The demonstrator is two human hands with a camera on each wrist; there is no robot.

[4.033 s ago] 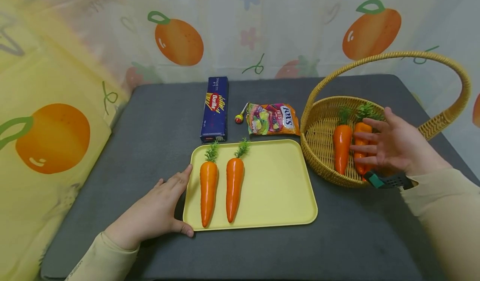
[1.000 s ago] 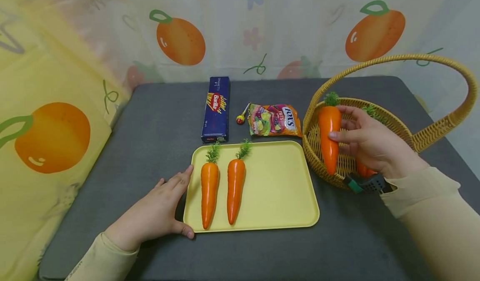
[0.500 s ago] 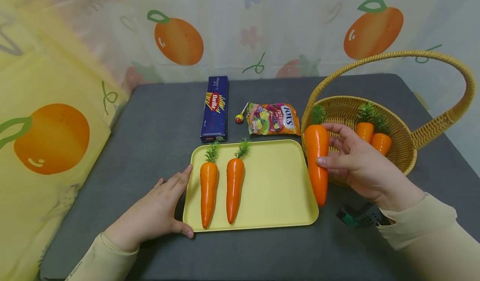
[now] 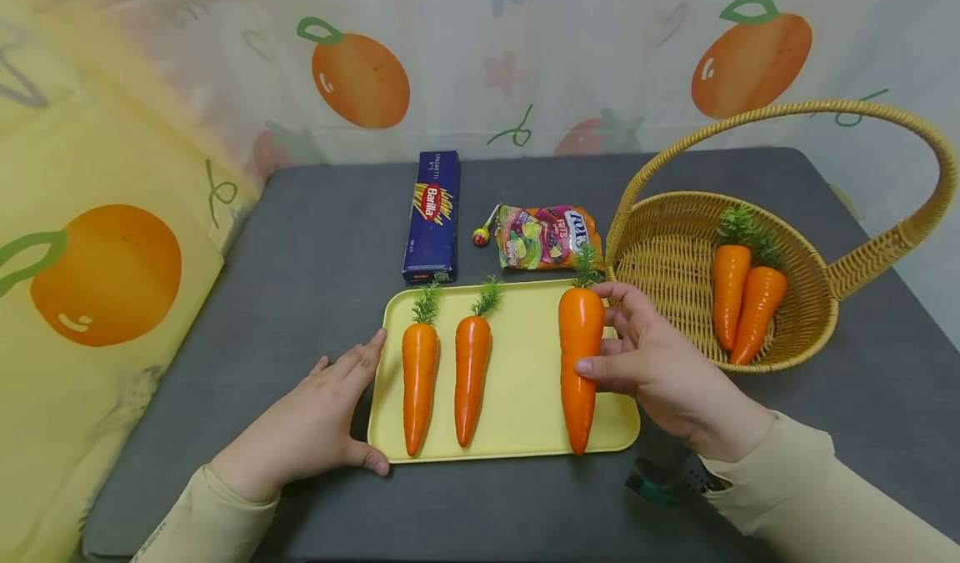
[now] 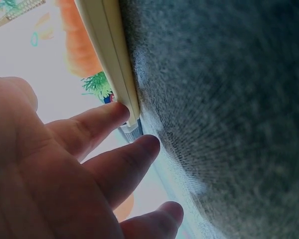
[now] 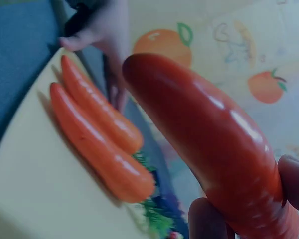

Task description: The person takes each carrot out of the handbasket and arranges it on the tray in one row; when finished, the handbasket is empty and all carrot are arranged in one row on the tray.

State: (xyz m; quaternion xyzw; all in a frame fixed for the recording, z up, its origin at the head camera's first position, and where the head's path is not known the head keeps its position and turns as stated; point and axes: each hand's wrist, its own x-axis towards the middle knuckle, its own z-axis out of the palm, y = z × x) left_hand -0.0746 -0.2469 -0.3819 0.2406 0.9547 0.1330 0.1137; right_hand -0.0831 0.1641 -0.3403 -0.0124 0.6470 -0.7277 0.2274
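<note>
The left hand [image 4: 303, 429] has its fingers wide, and it touches the yellow tray [image 4: 517, 379] at its left edge and near left corner. The right hand [image 4: 663, 375] pinches a toy carrot [image 4: 579, 363] up above the tray's right side. Two more carrots [image 4: 472, 379] lie side by side on the left half. A wicker basket [image 4: 660, 271] by the tabletop's right edge holds two others [image 4: 730, 296]. Past the tray's far edge are a candy bag [image 4: 546, 233], a lollipop [image 4: 482, 236] and a Barilla spaghetti box [image 4: 431, 242].
</note>
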